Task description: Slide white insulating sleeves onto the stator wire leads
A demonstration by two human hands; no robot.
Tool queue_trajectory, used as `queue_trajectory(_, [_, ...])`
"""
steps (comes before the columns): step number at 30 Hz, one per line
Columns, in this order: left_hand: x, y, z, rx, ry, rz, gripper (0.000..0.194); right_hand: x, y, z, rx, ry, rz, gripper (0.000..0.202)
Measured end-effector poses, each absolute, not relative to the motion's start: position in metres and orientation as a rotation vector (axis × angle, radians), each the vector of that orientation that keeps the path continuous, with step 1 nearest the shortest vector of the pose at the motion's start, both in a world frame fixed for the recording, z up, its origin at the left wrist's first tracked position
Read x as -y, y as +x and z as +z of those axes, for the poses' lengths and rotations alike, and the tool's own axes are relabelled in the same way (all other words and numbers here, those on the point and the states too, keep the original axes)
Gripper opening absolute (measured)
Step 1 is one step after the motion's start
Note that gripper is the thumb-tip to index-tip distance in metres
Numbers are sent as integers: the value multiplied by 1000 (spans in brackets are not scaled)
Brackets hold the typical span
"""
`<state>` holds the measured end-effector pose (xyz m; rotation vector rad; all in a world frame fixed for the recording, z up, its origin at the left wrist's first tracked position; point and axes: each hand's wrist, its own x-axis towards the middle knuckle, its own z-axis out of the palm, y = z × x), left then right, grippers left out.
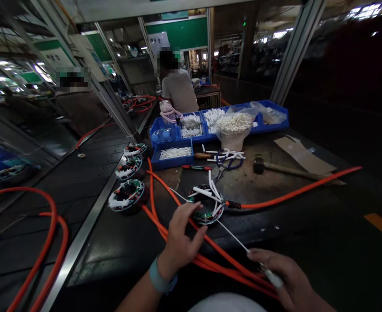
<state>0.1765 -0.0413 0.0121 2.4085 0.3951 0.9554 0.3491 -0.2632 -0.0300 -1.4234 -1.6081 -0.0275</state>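
My left fingers spread on the wound stator; my right hand pinches its white lead, mid-threading; next, pull it taut.

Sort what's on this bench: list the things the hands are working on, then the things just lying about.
In hand:
- left hand on the round wound coil ring
- right hand pinching a thin white sleeved wire running to that ring
- its orange cable

Lying about:
- wooden-handled hammer
- blue-handled scissors
- red-handled screwdriver
- blue plastic trays
- three similar rings
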Motion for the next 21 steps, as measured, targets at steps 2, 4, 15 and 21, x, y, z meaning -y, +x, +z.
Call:
queue_trajectory(2, [39,178,16,-391,2472,938,46,265,347,-28,1597,-1409,-39,21])
queue_trajectory(4, [38,180,21,-410,2566,885,42,263,344,-27,1607,-1376,-71,19])
queue_trajectory(15, [41,202,30,-573,2681,558,19,220,334,-6,1712,-1300,-123,18])
queue_trajectory(21, [29,191,20,-461,2669,544,39,252,338,4,1826,-1286,-157,16])
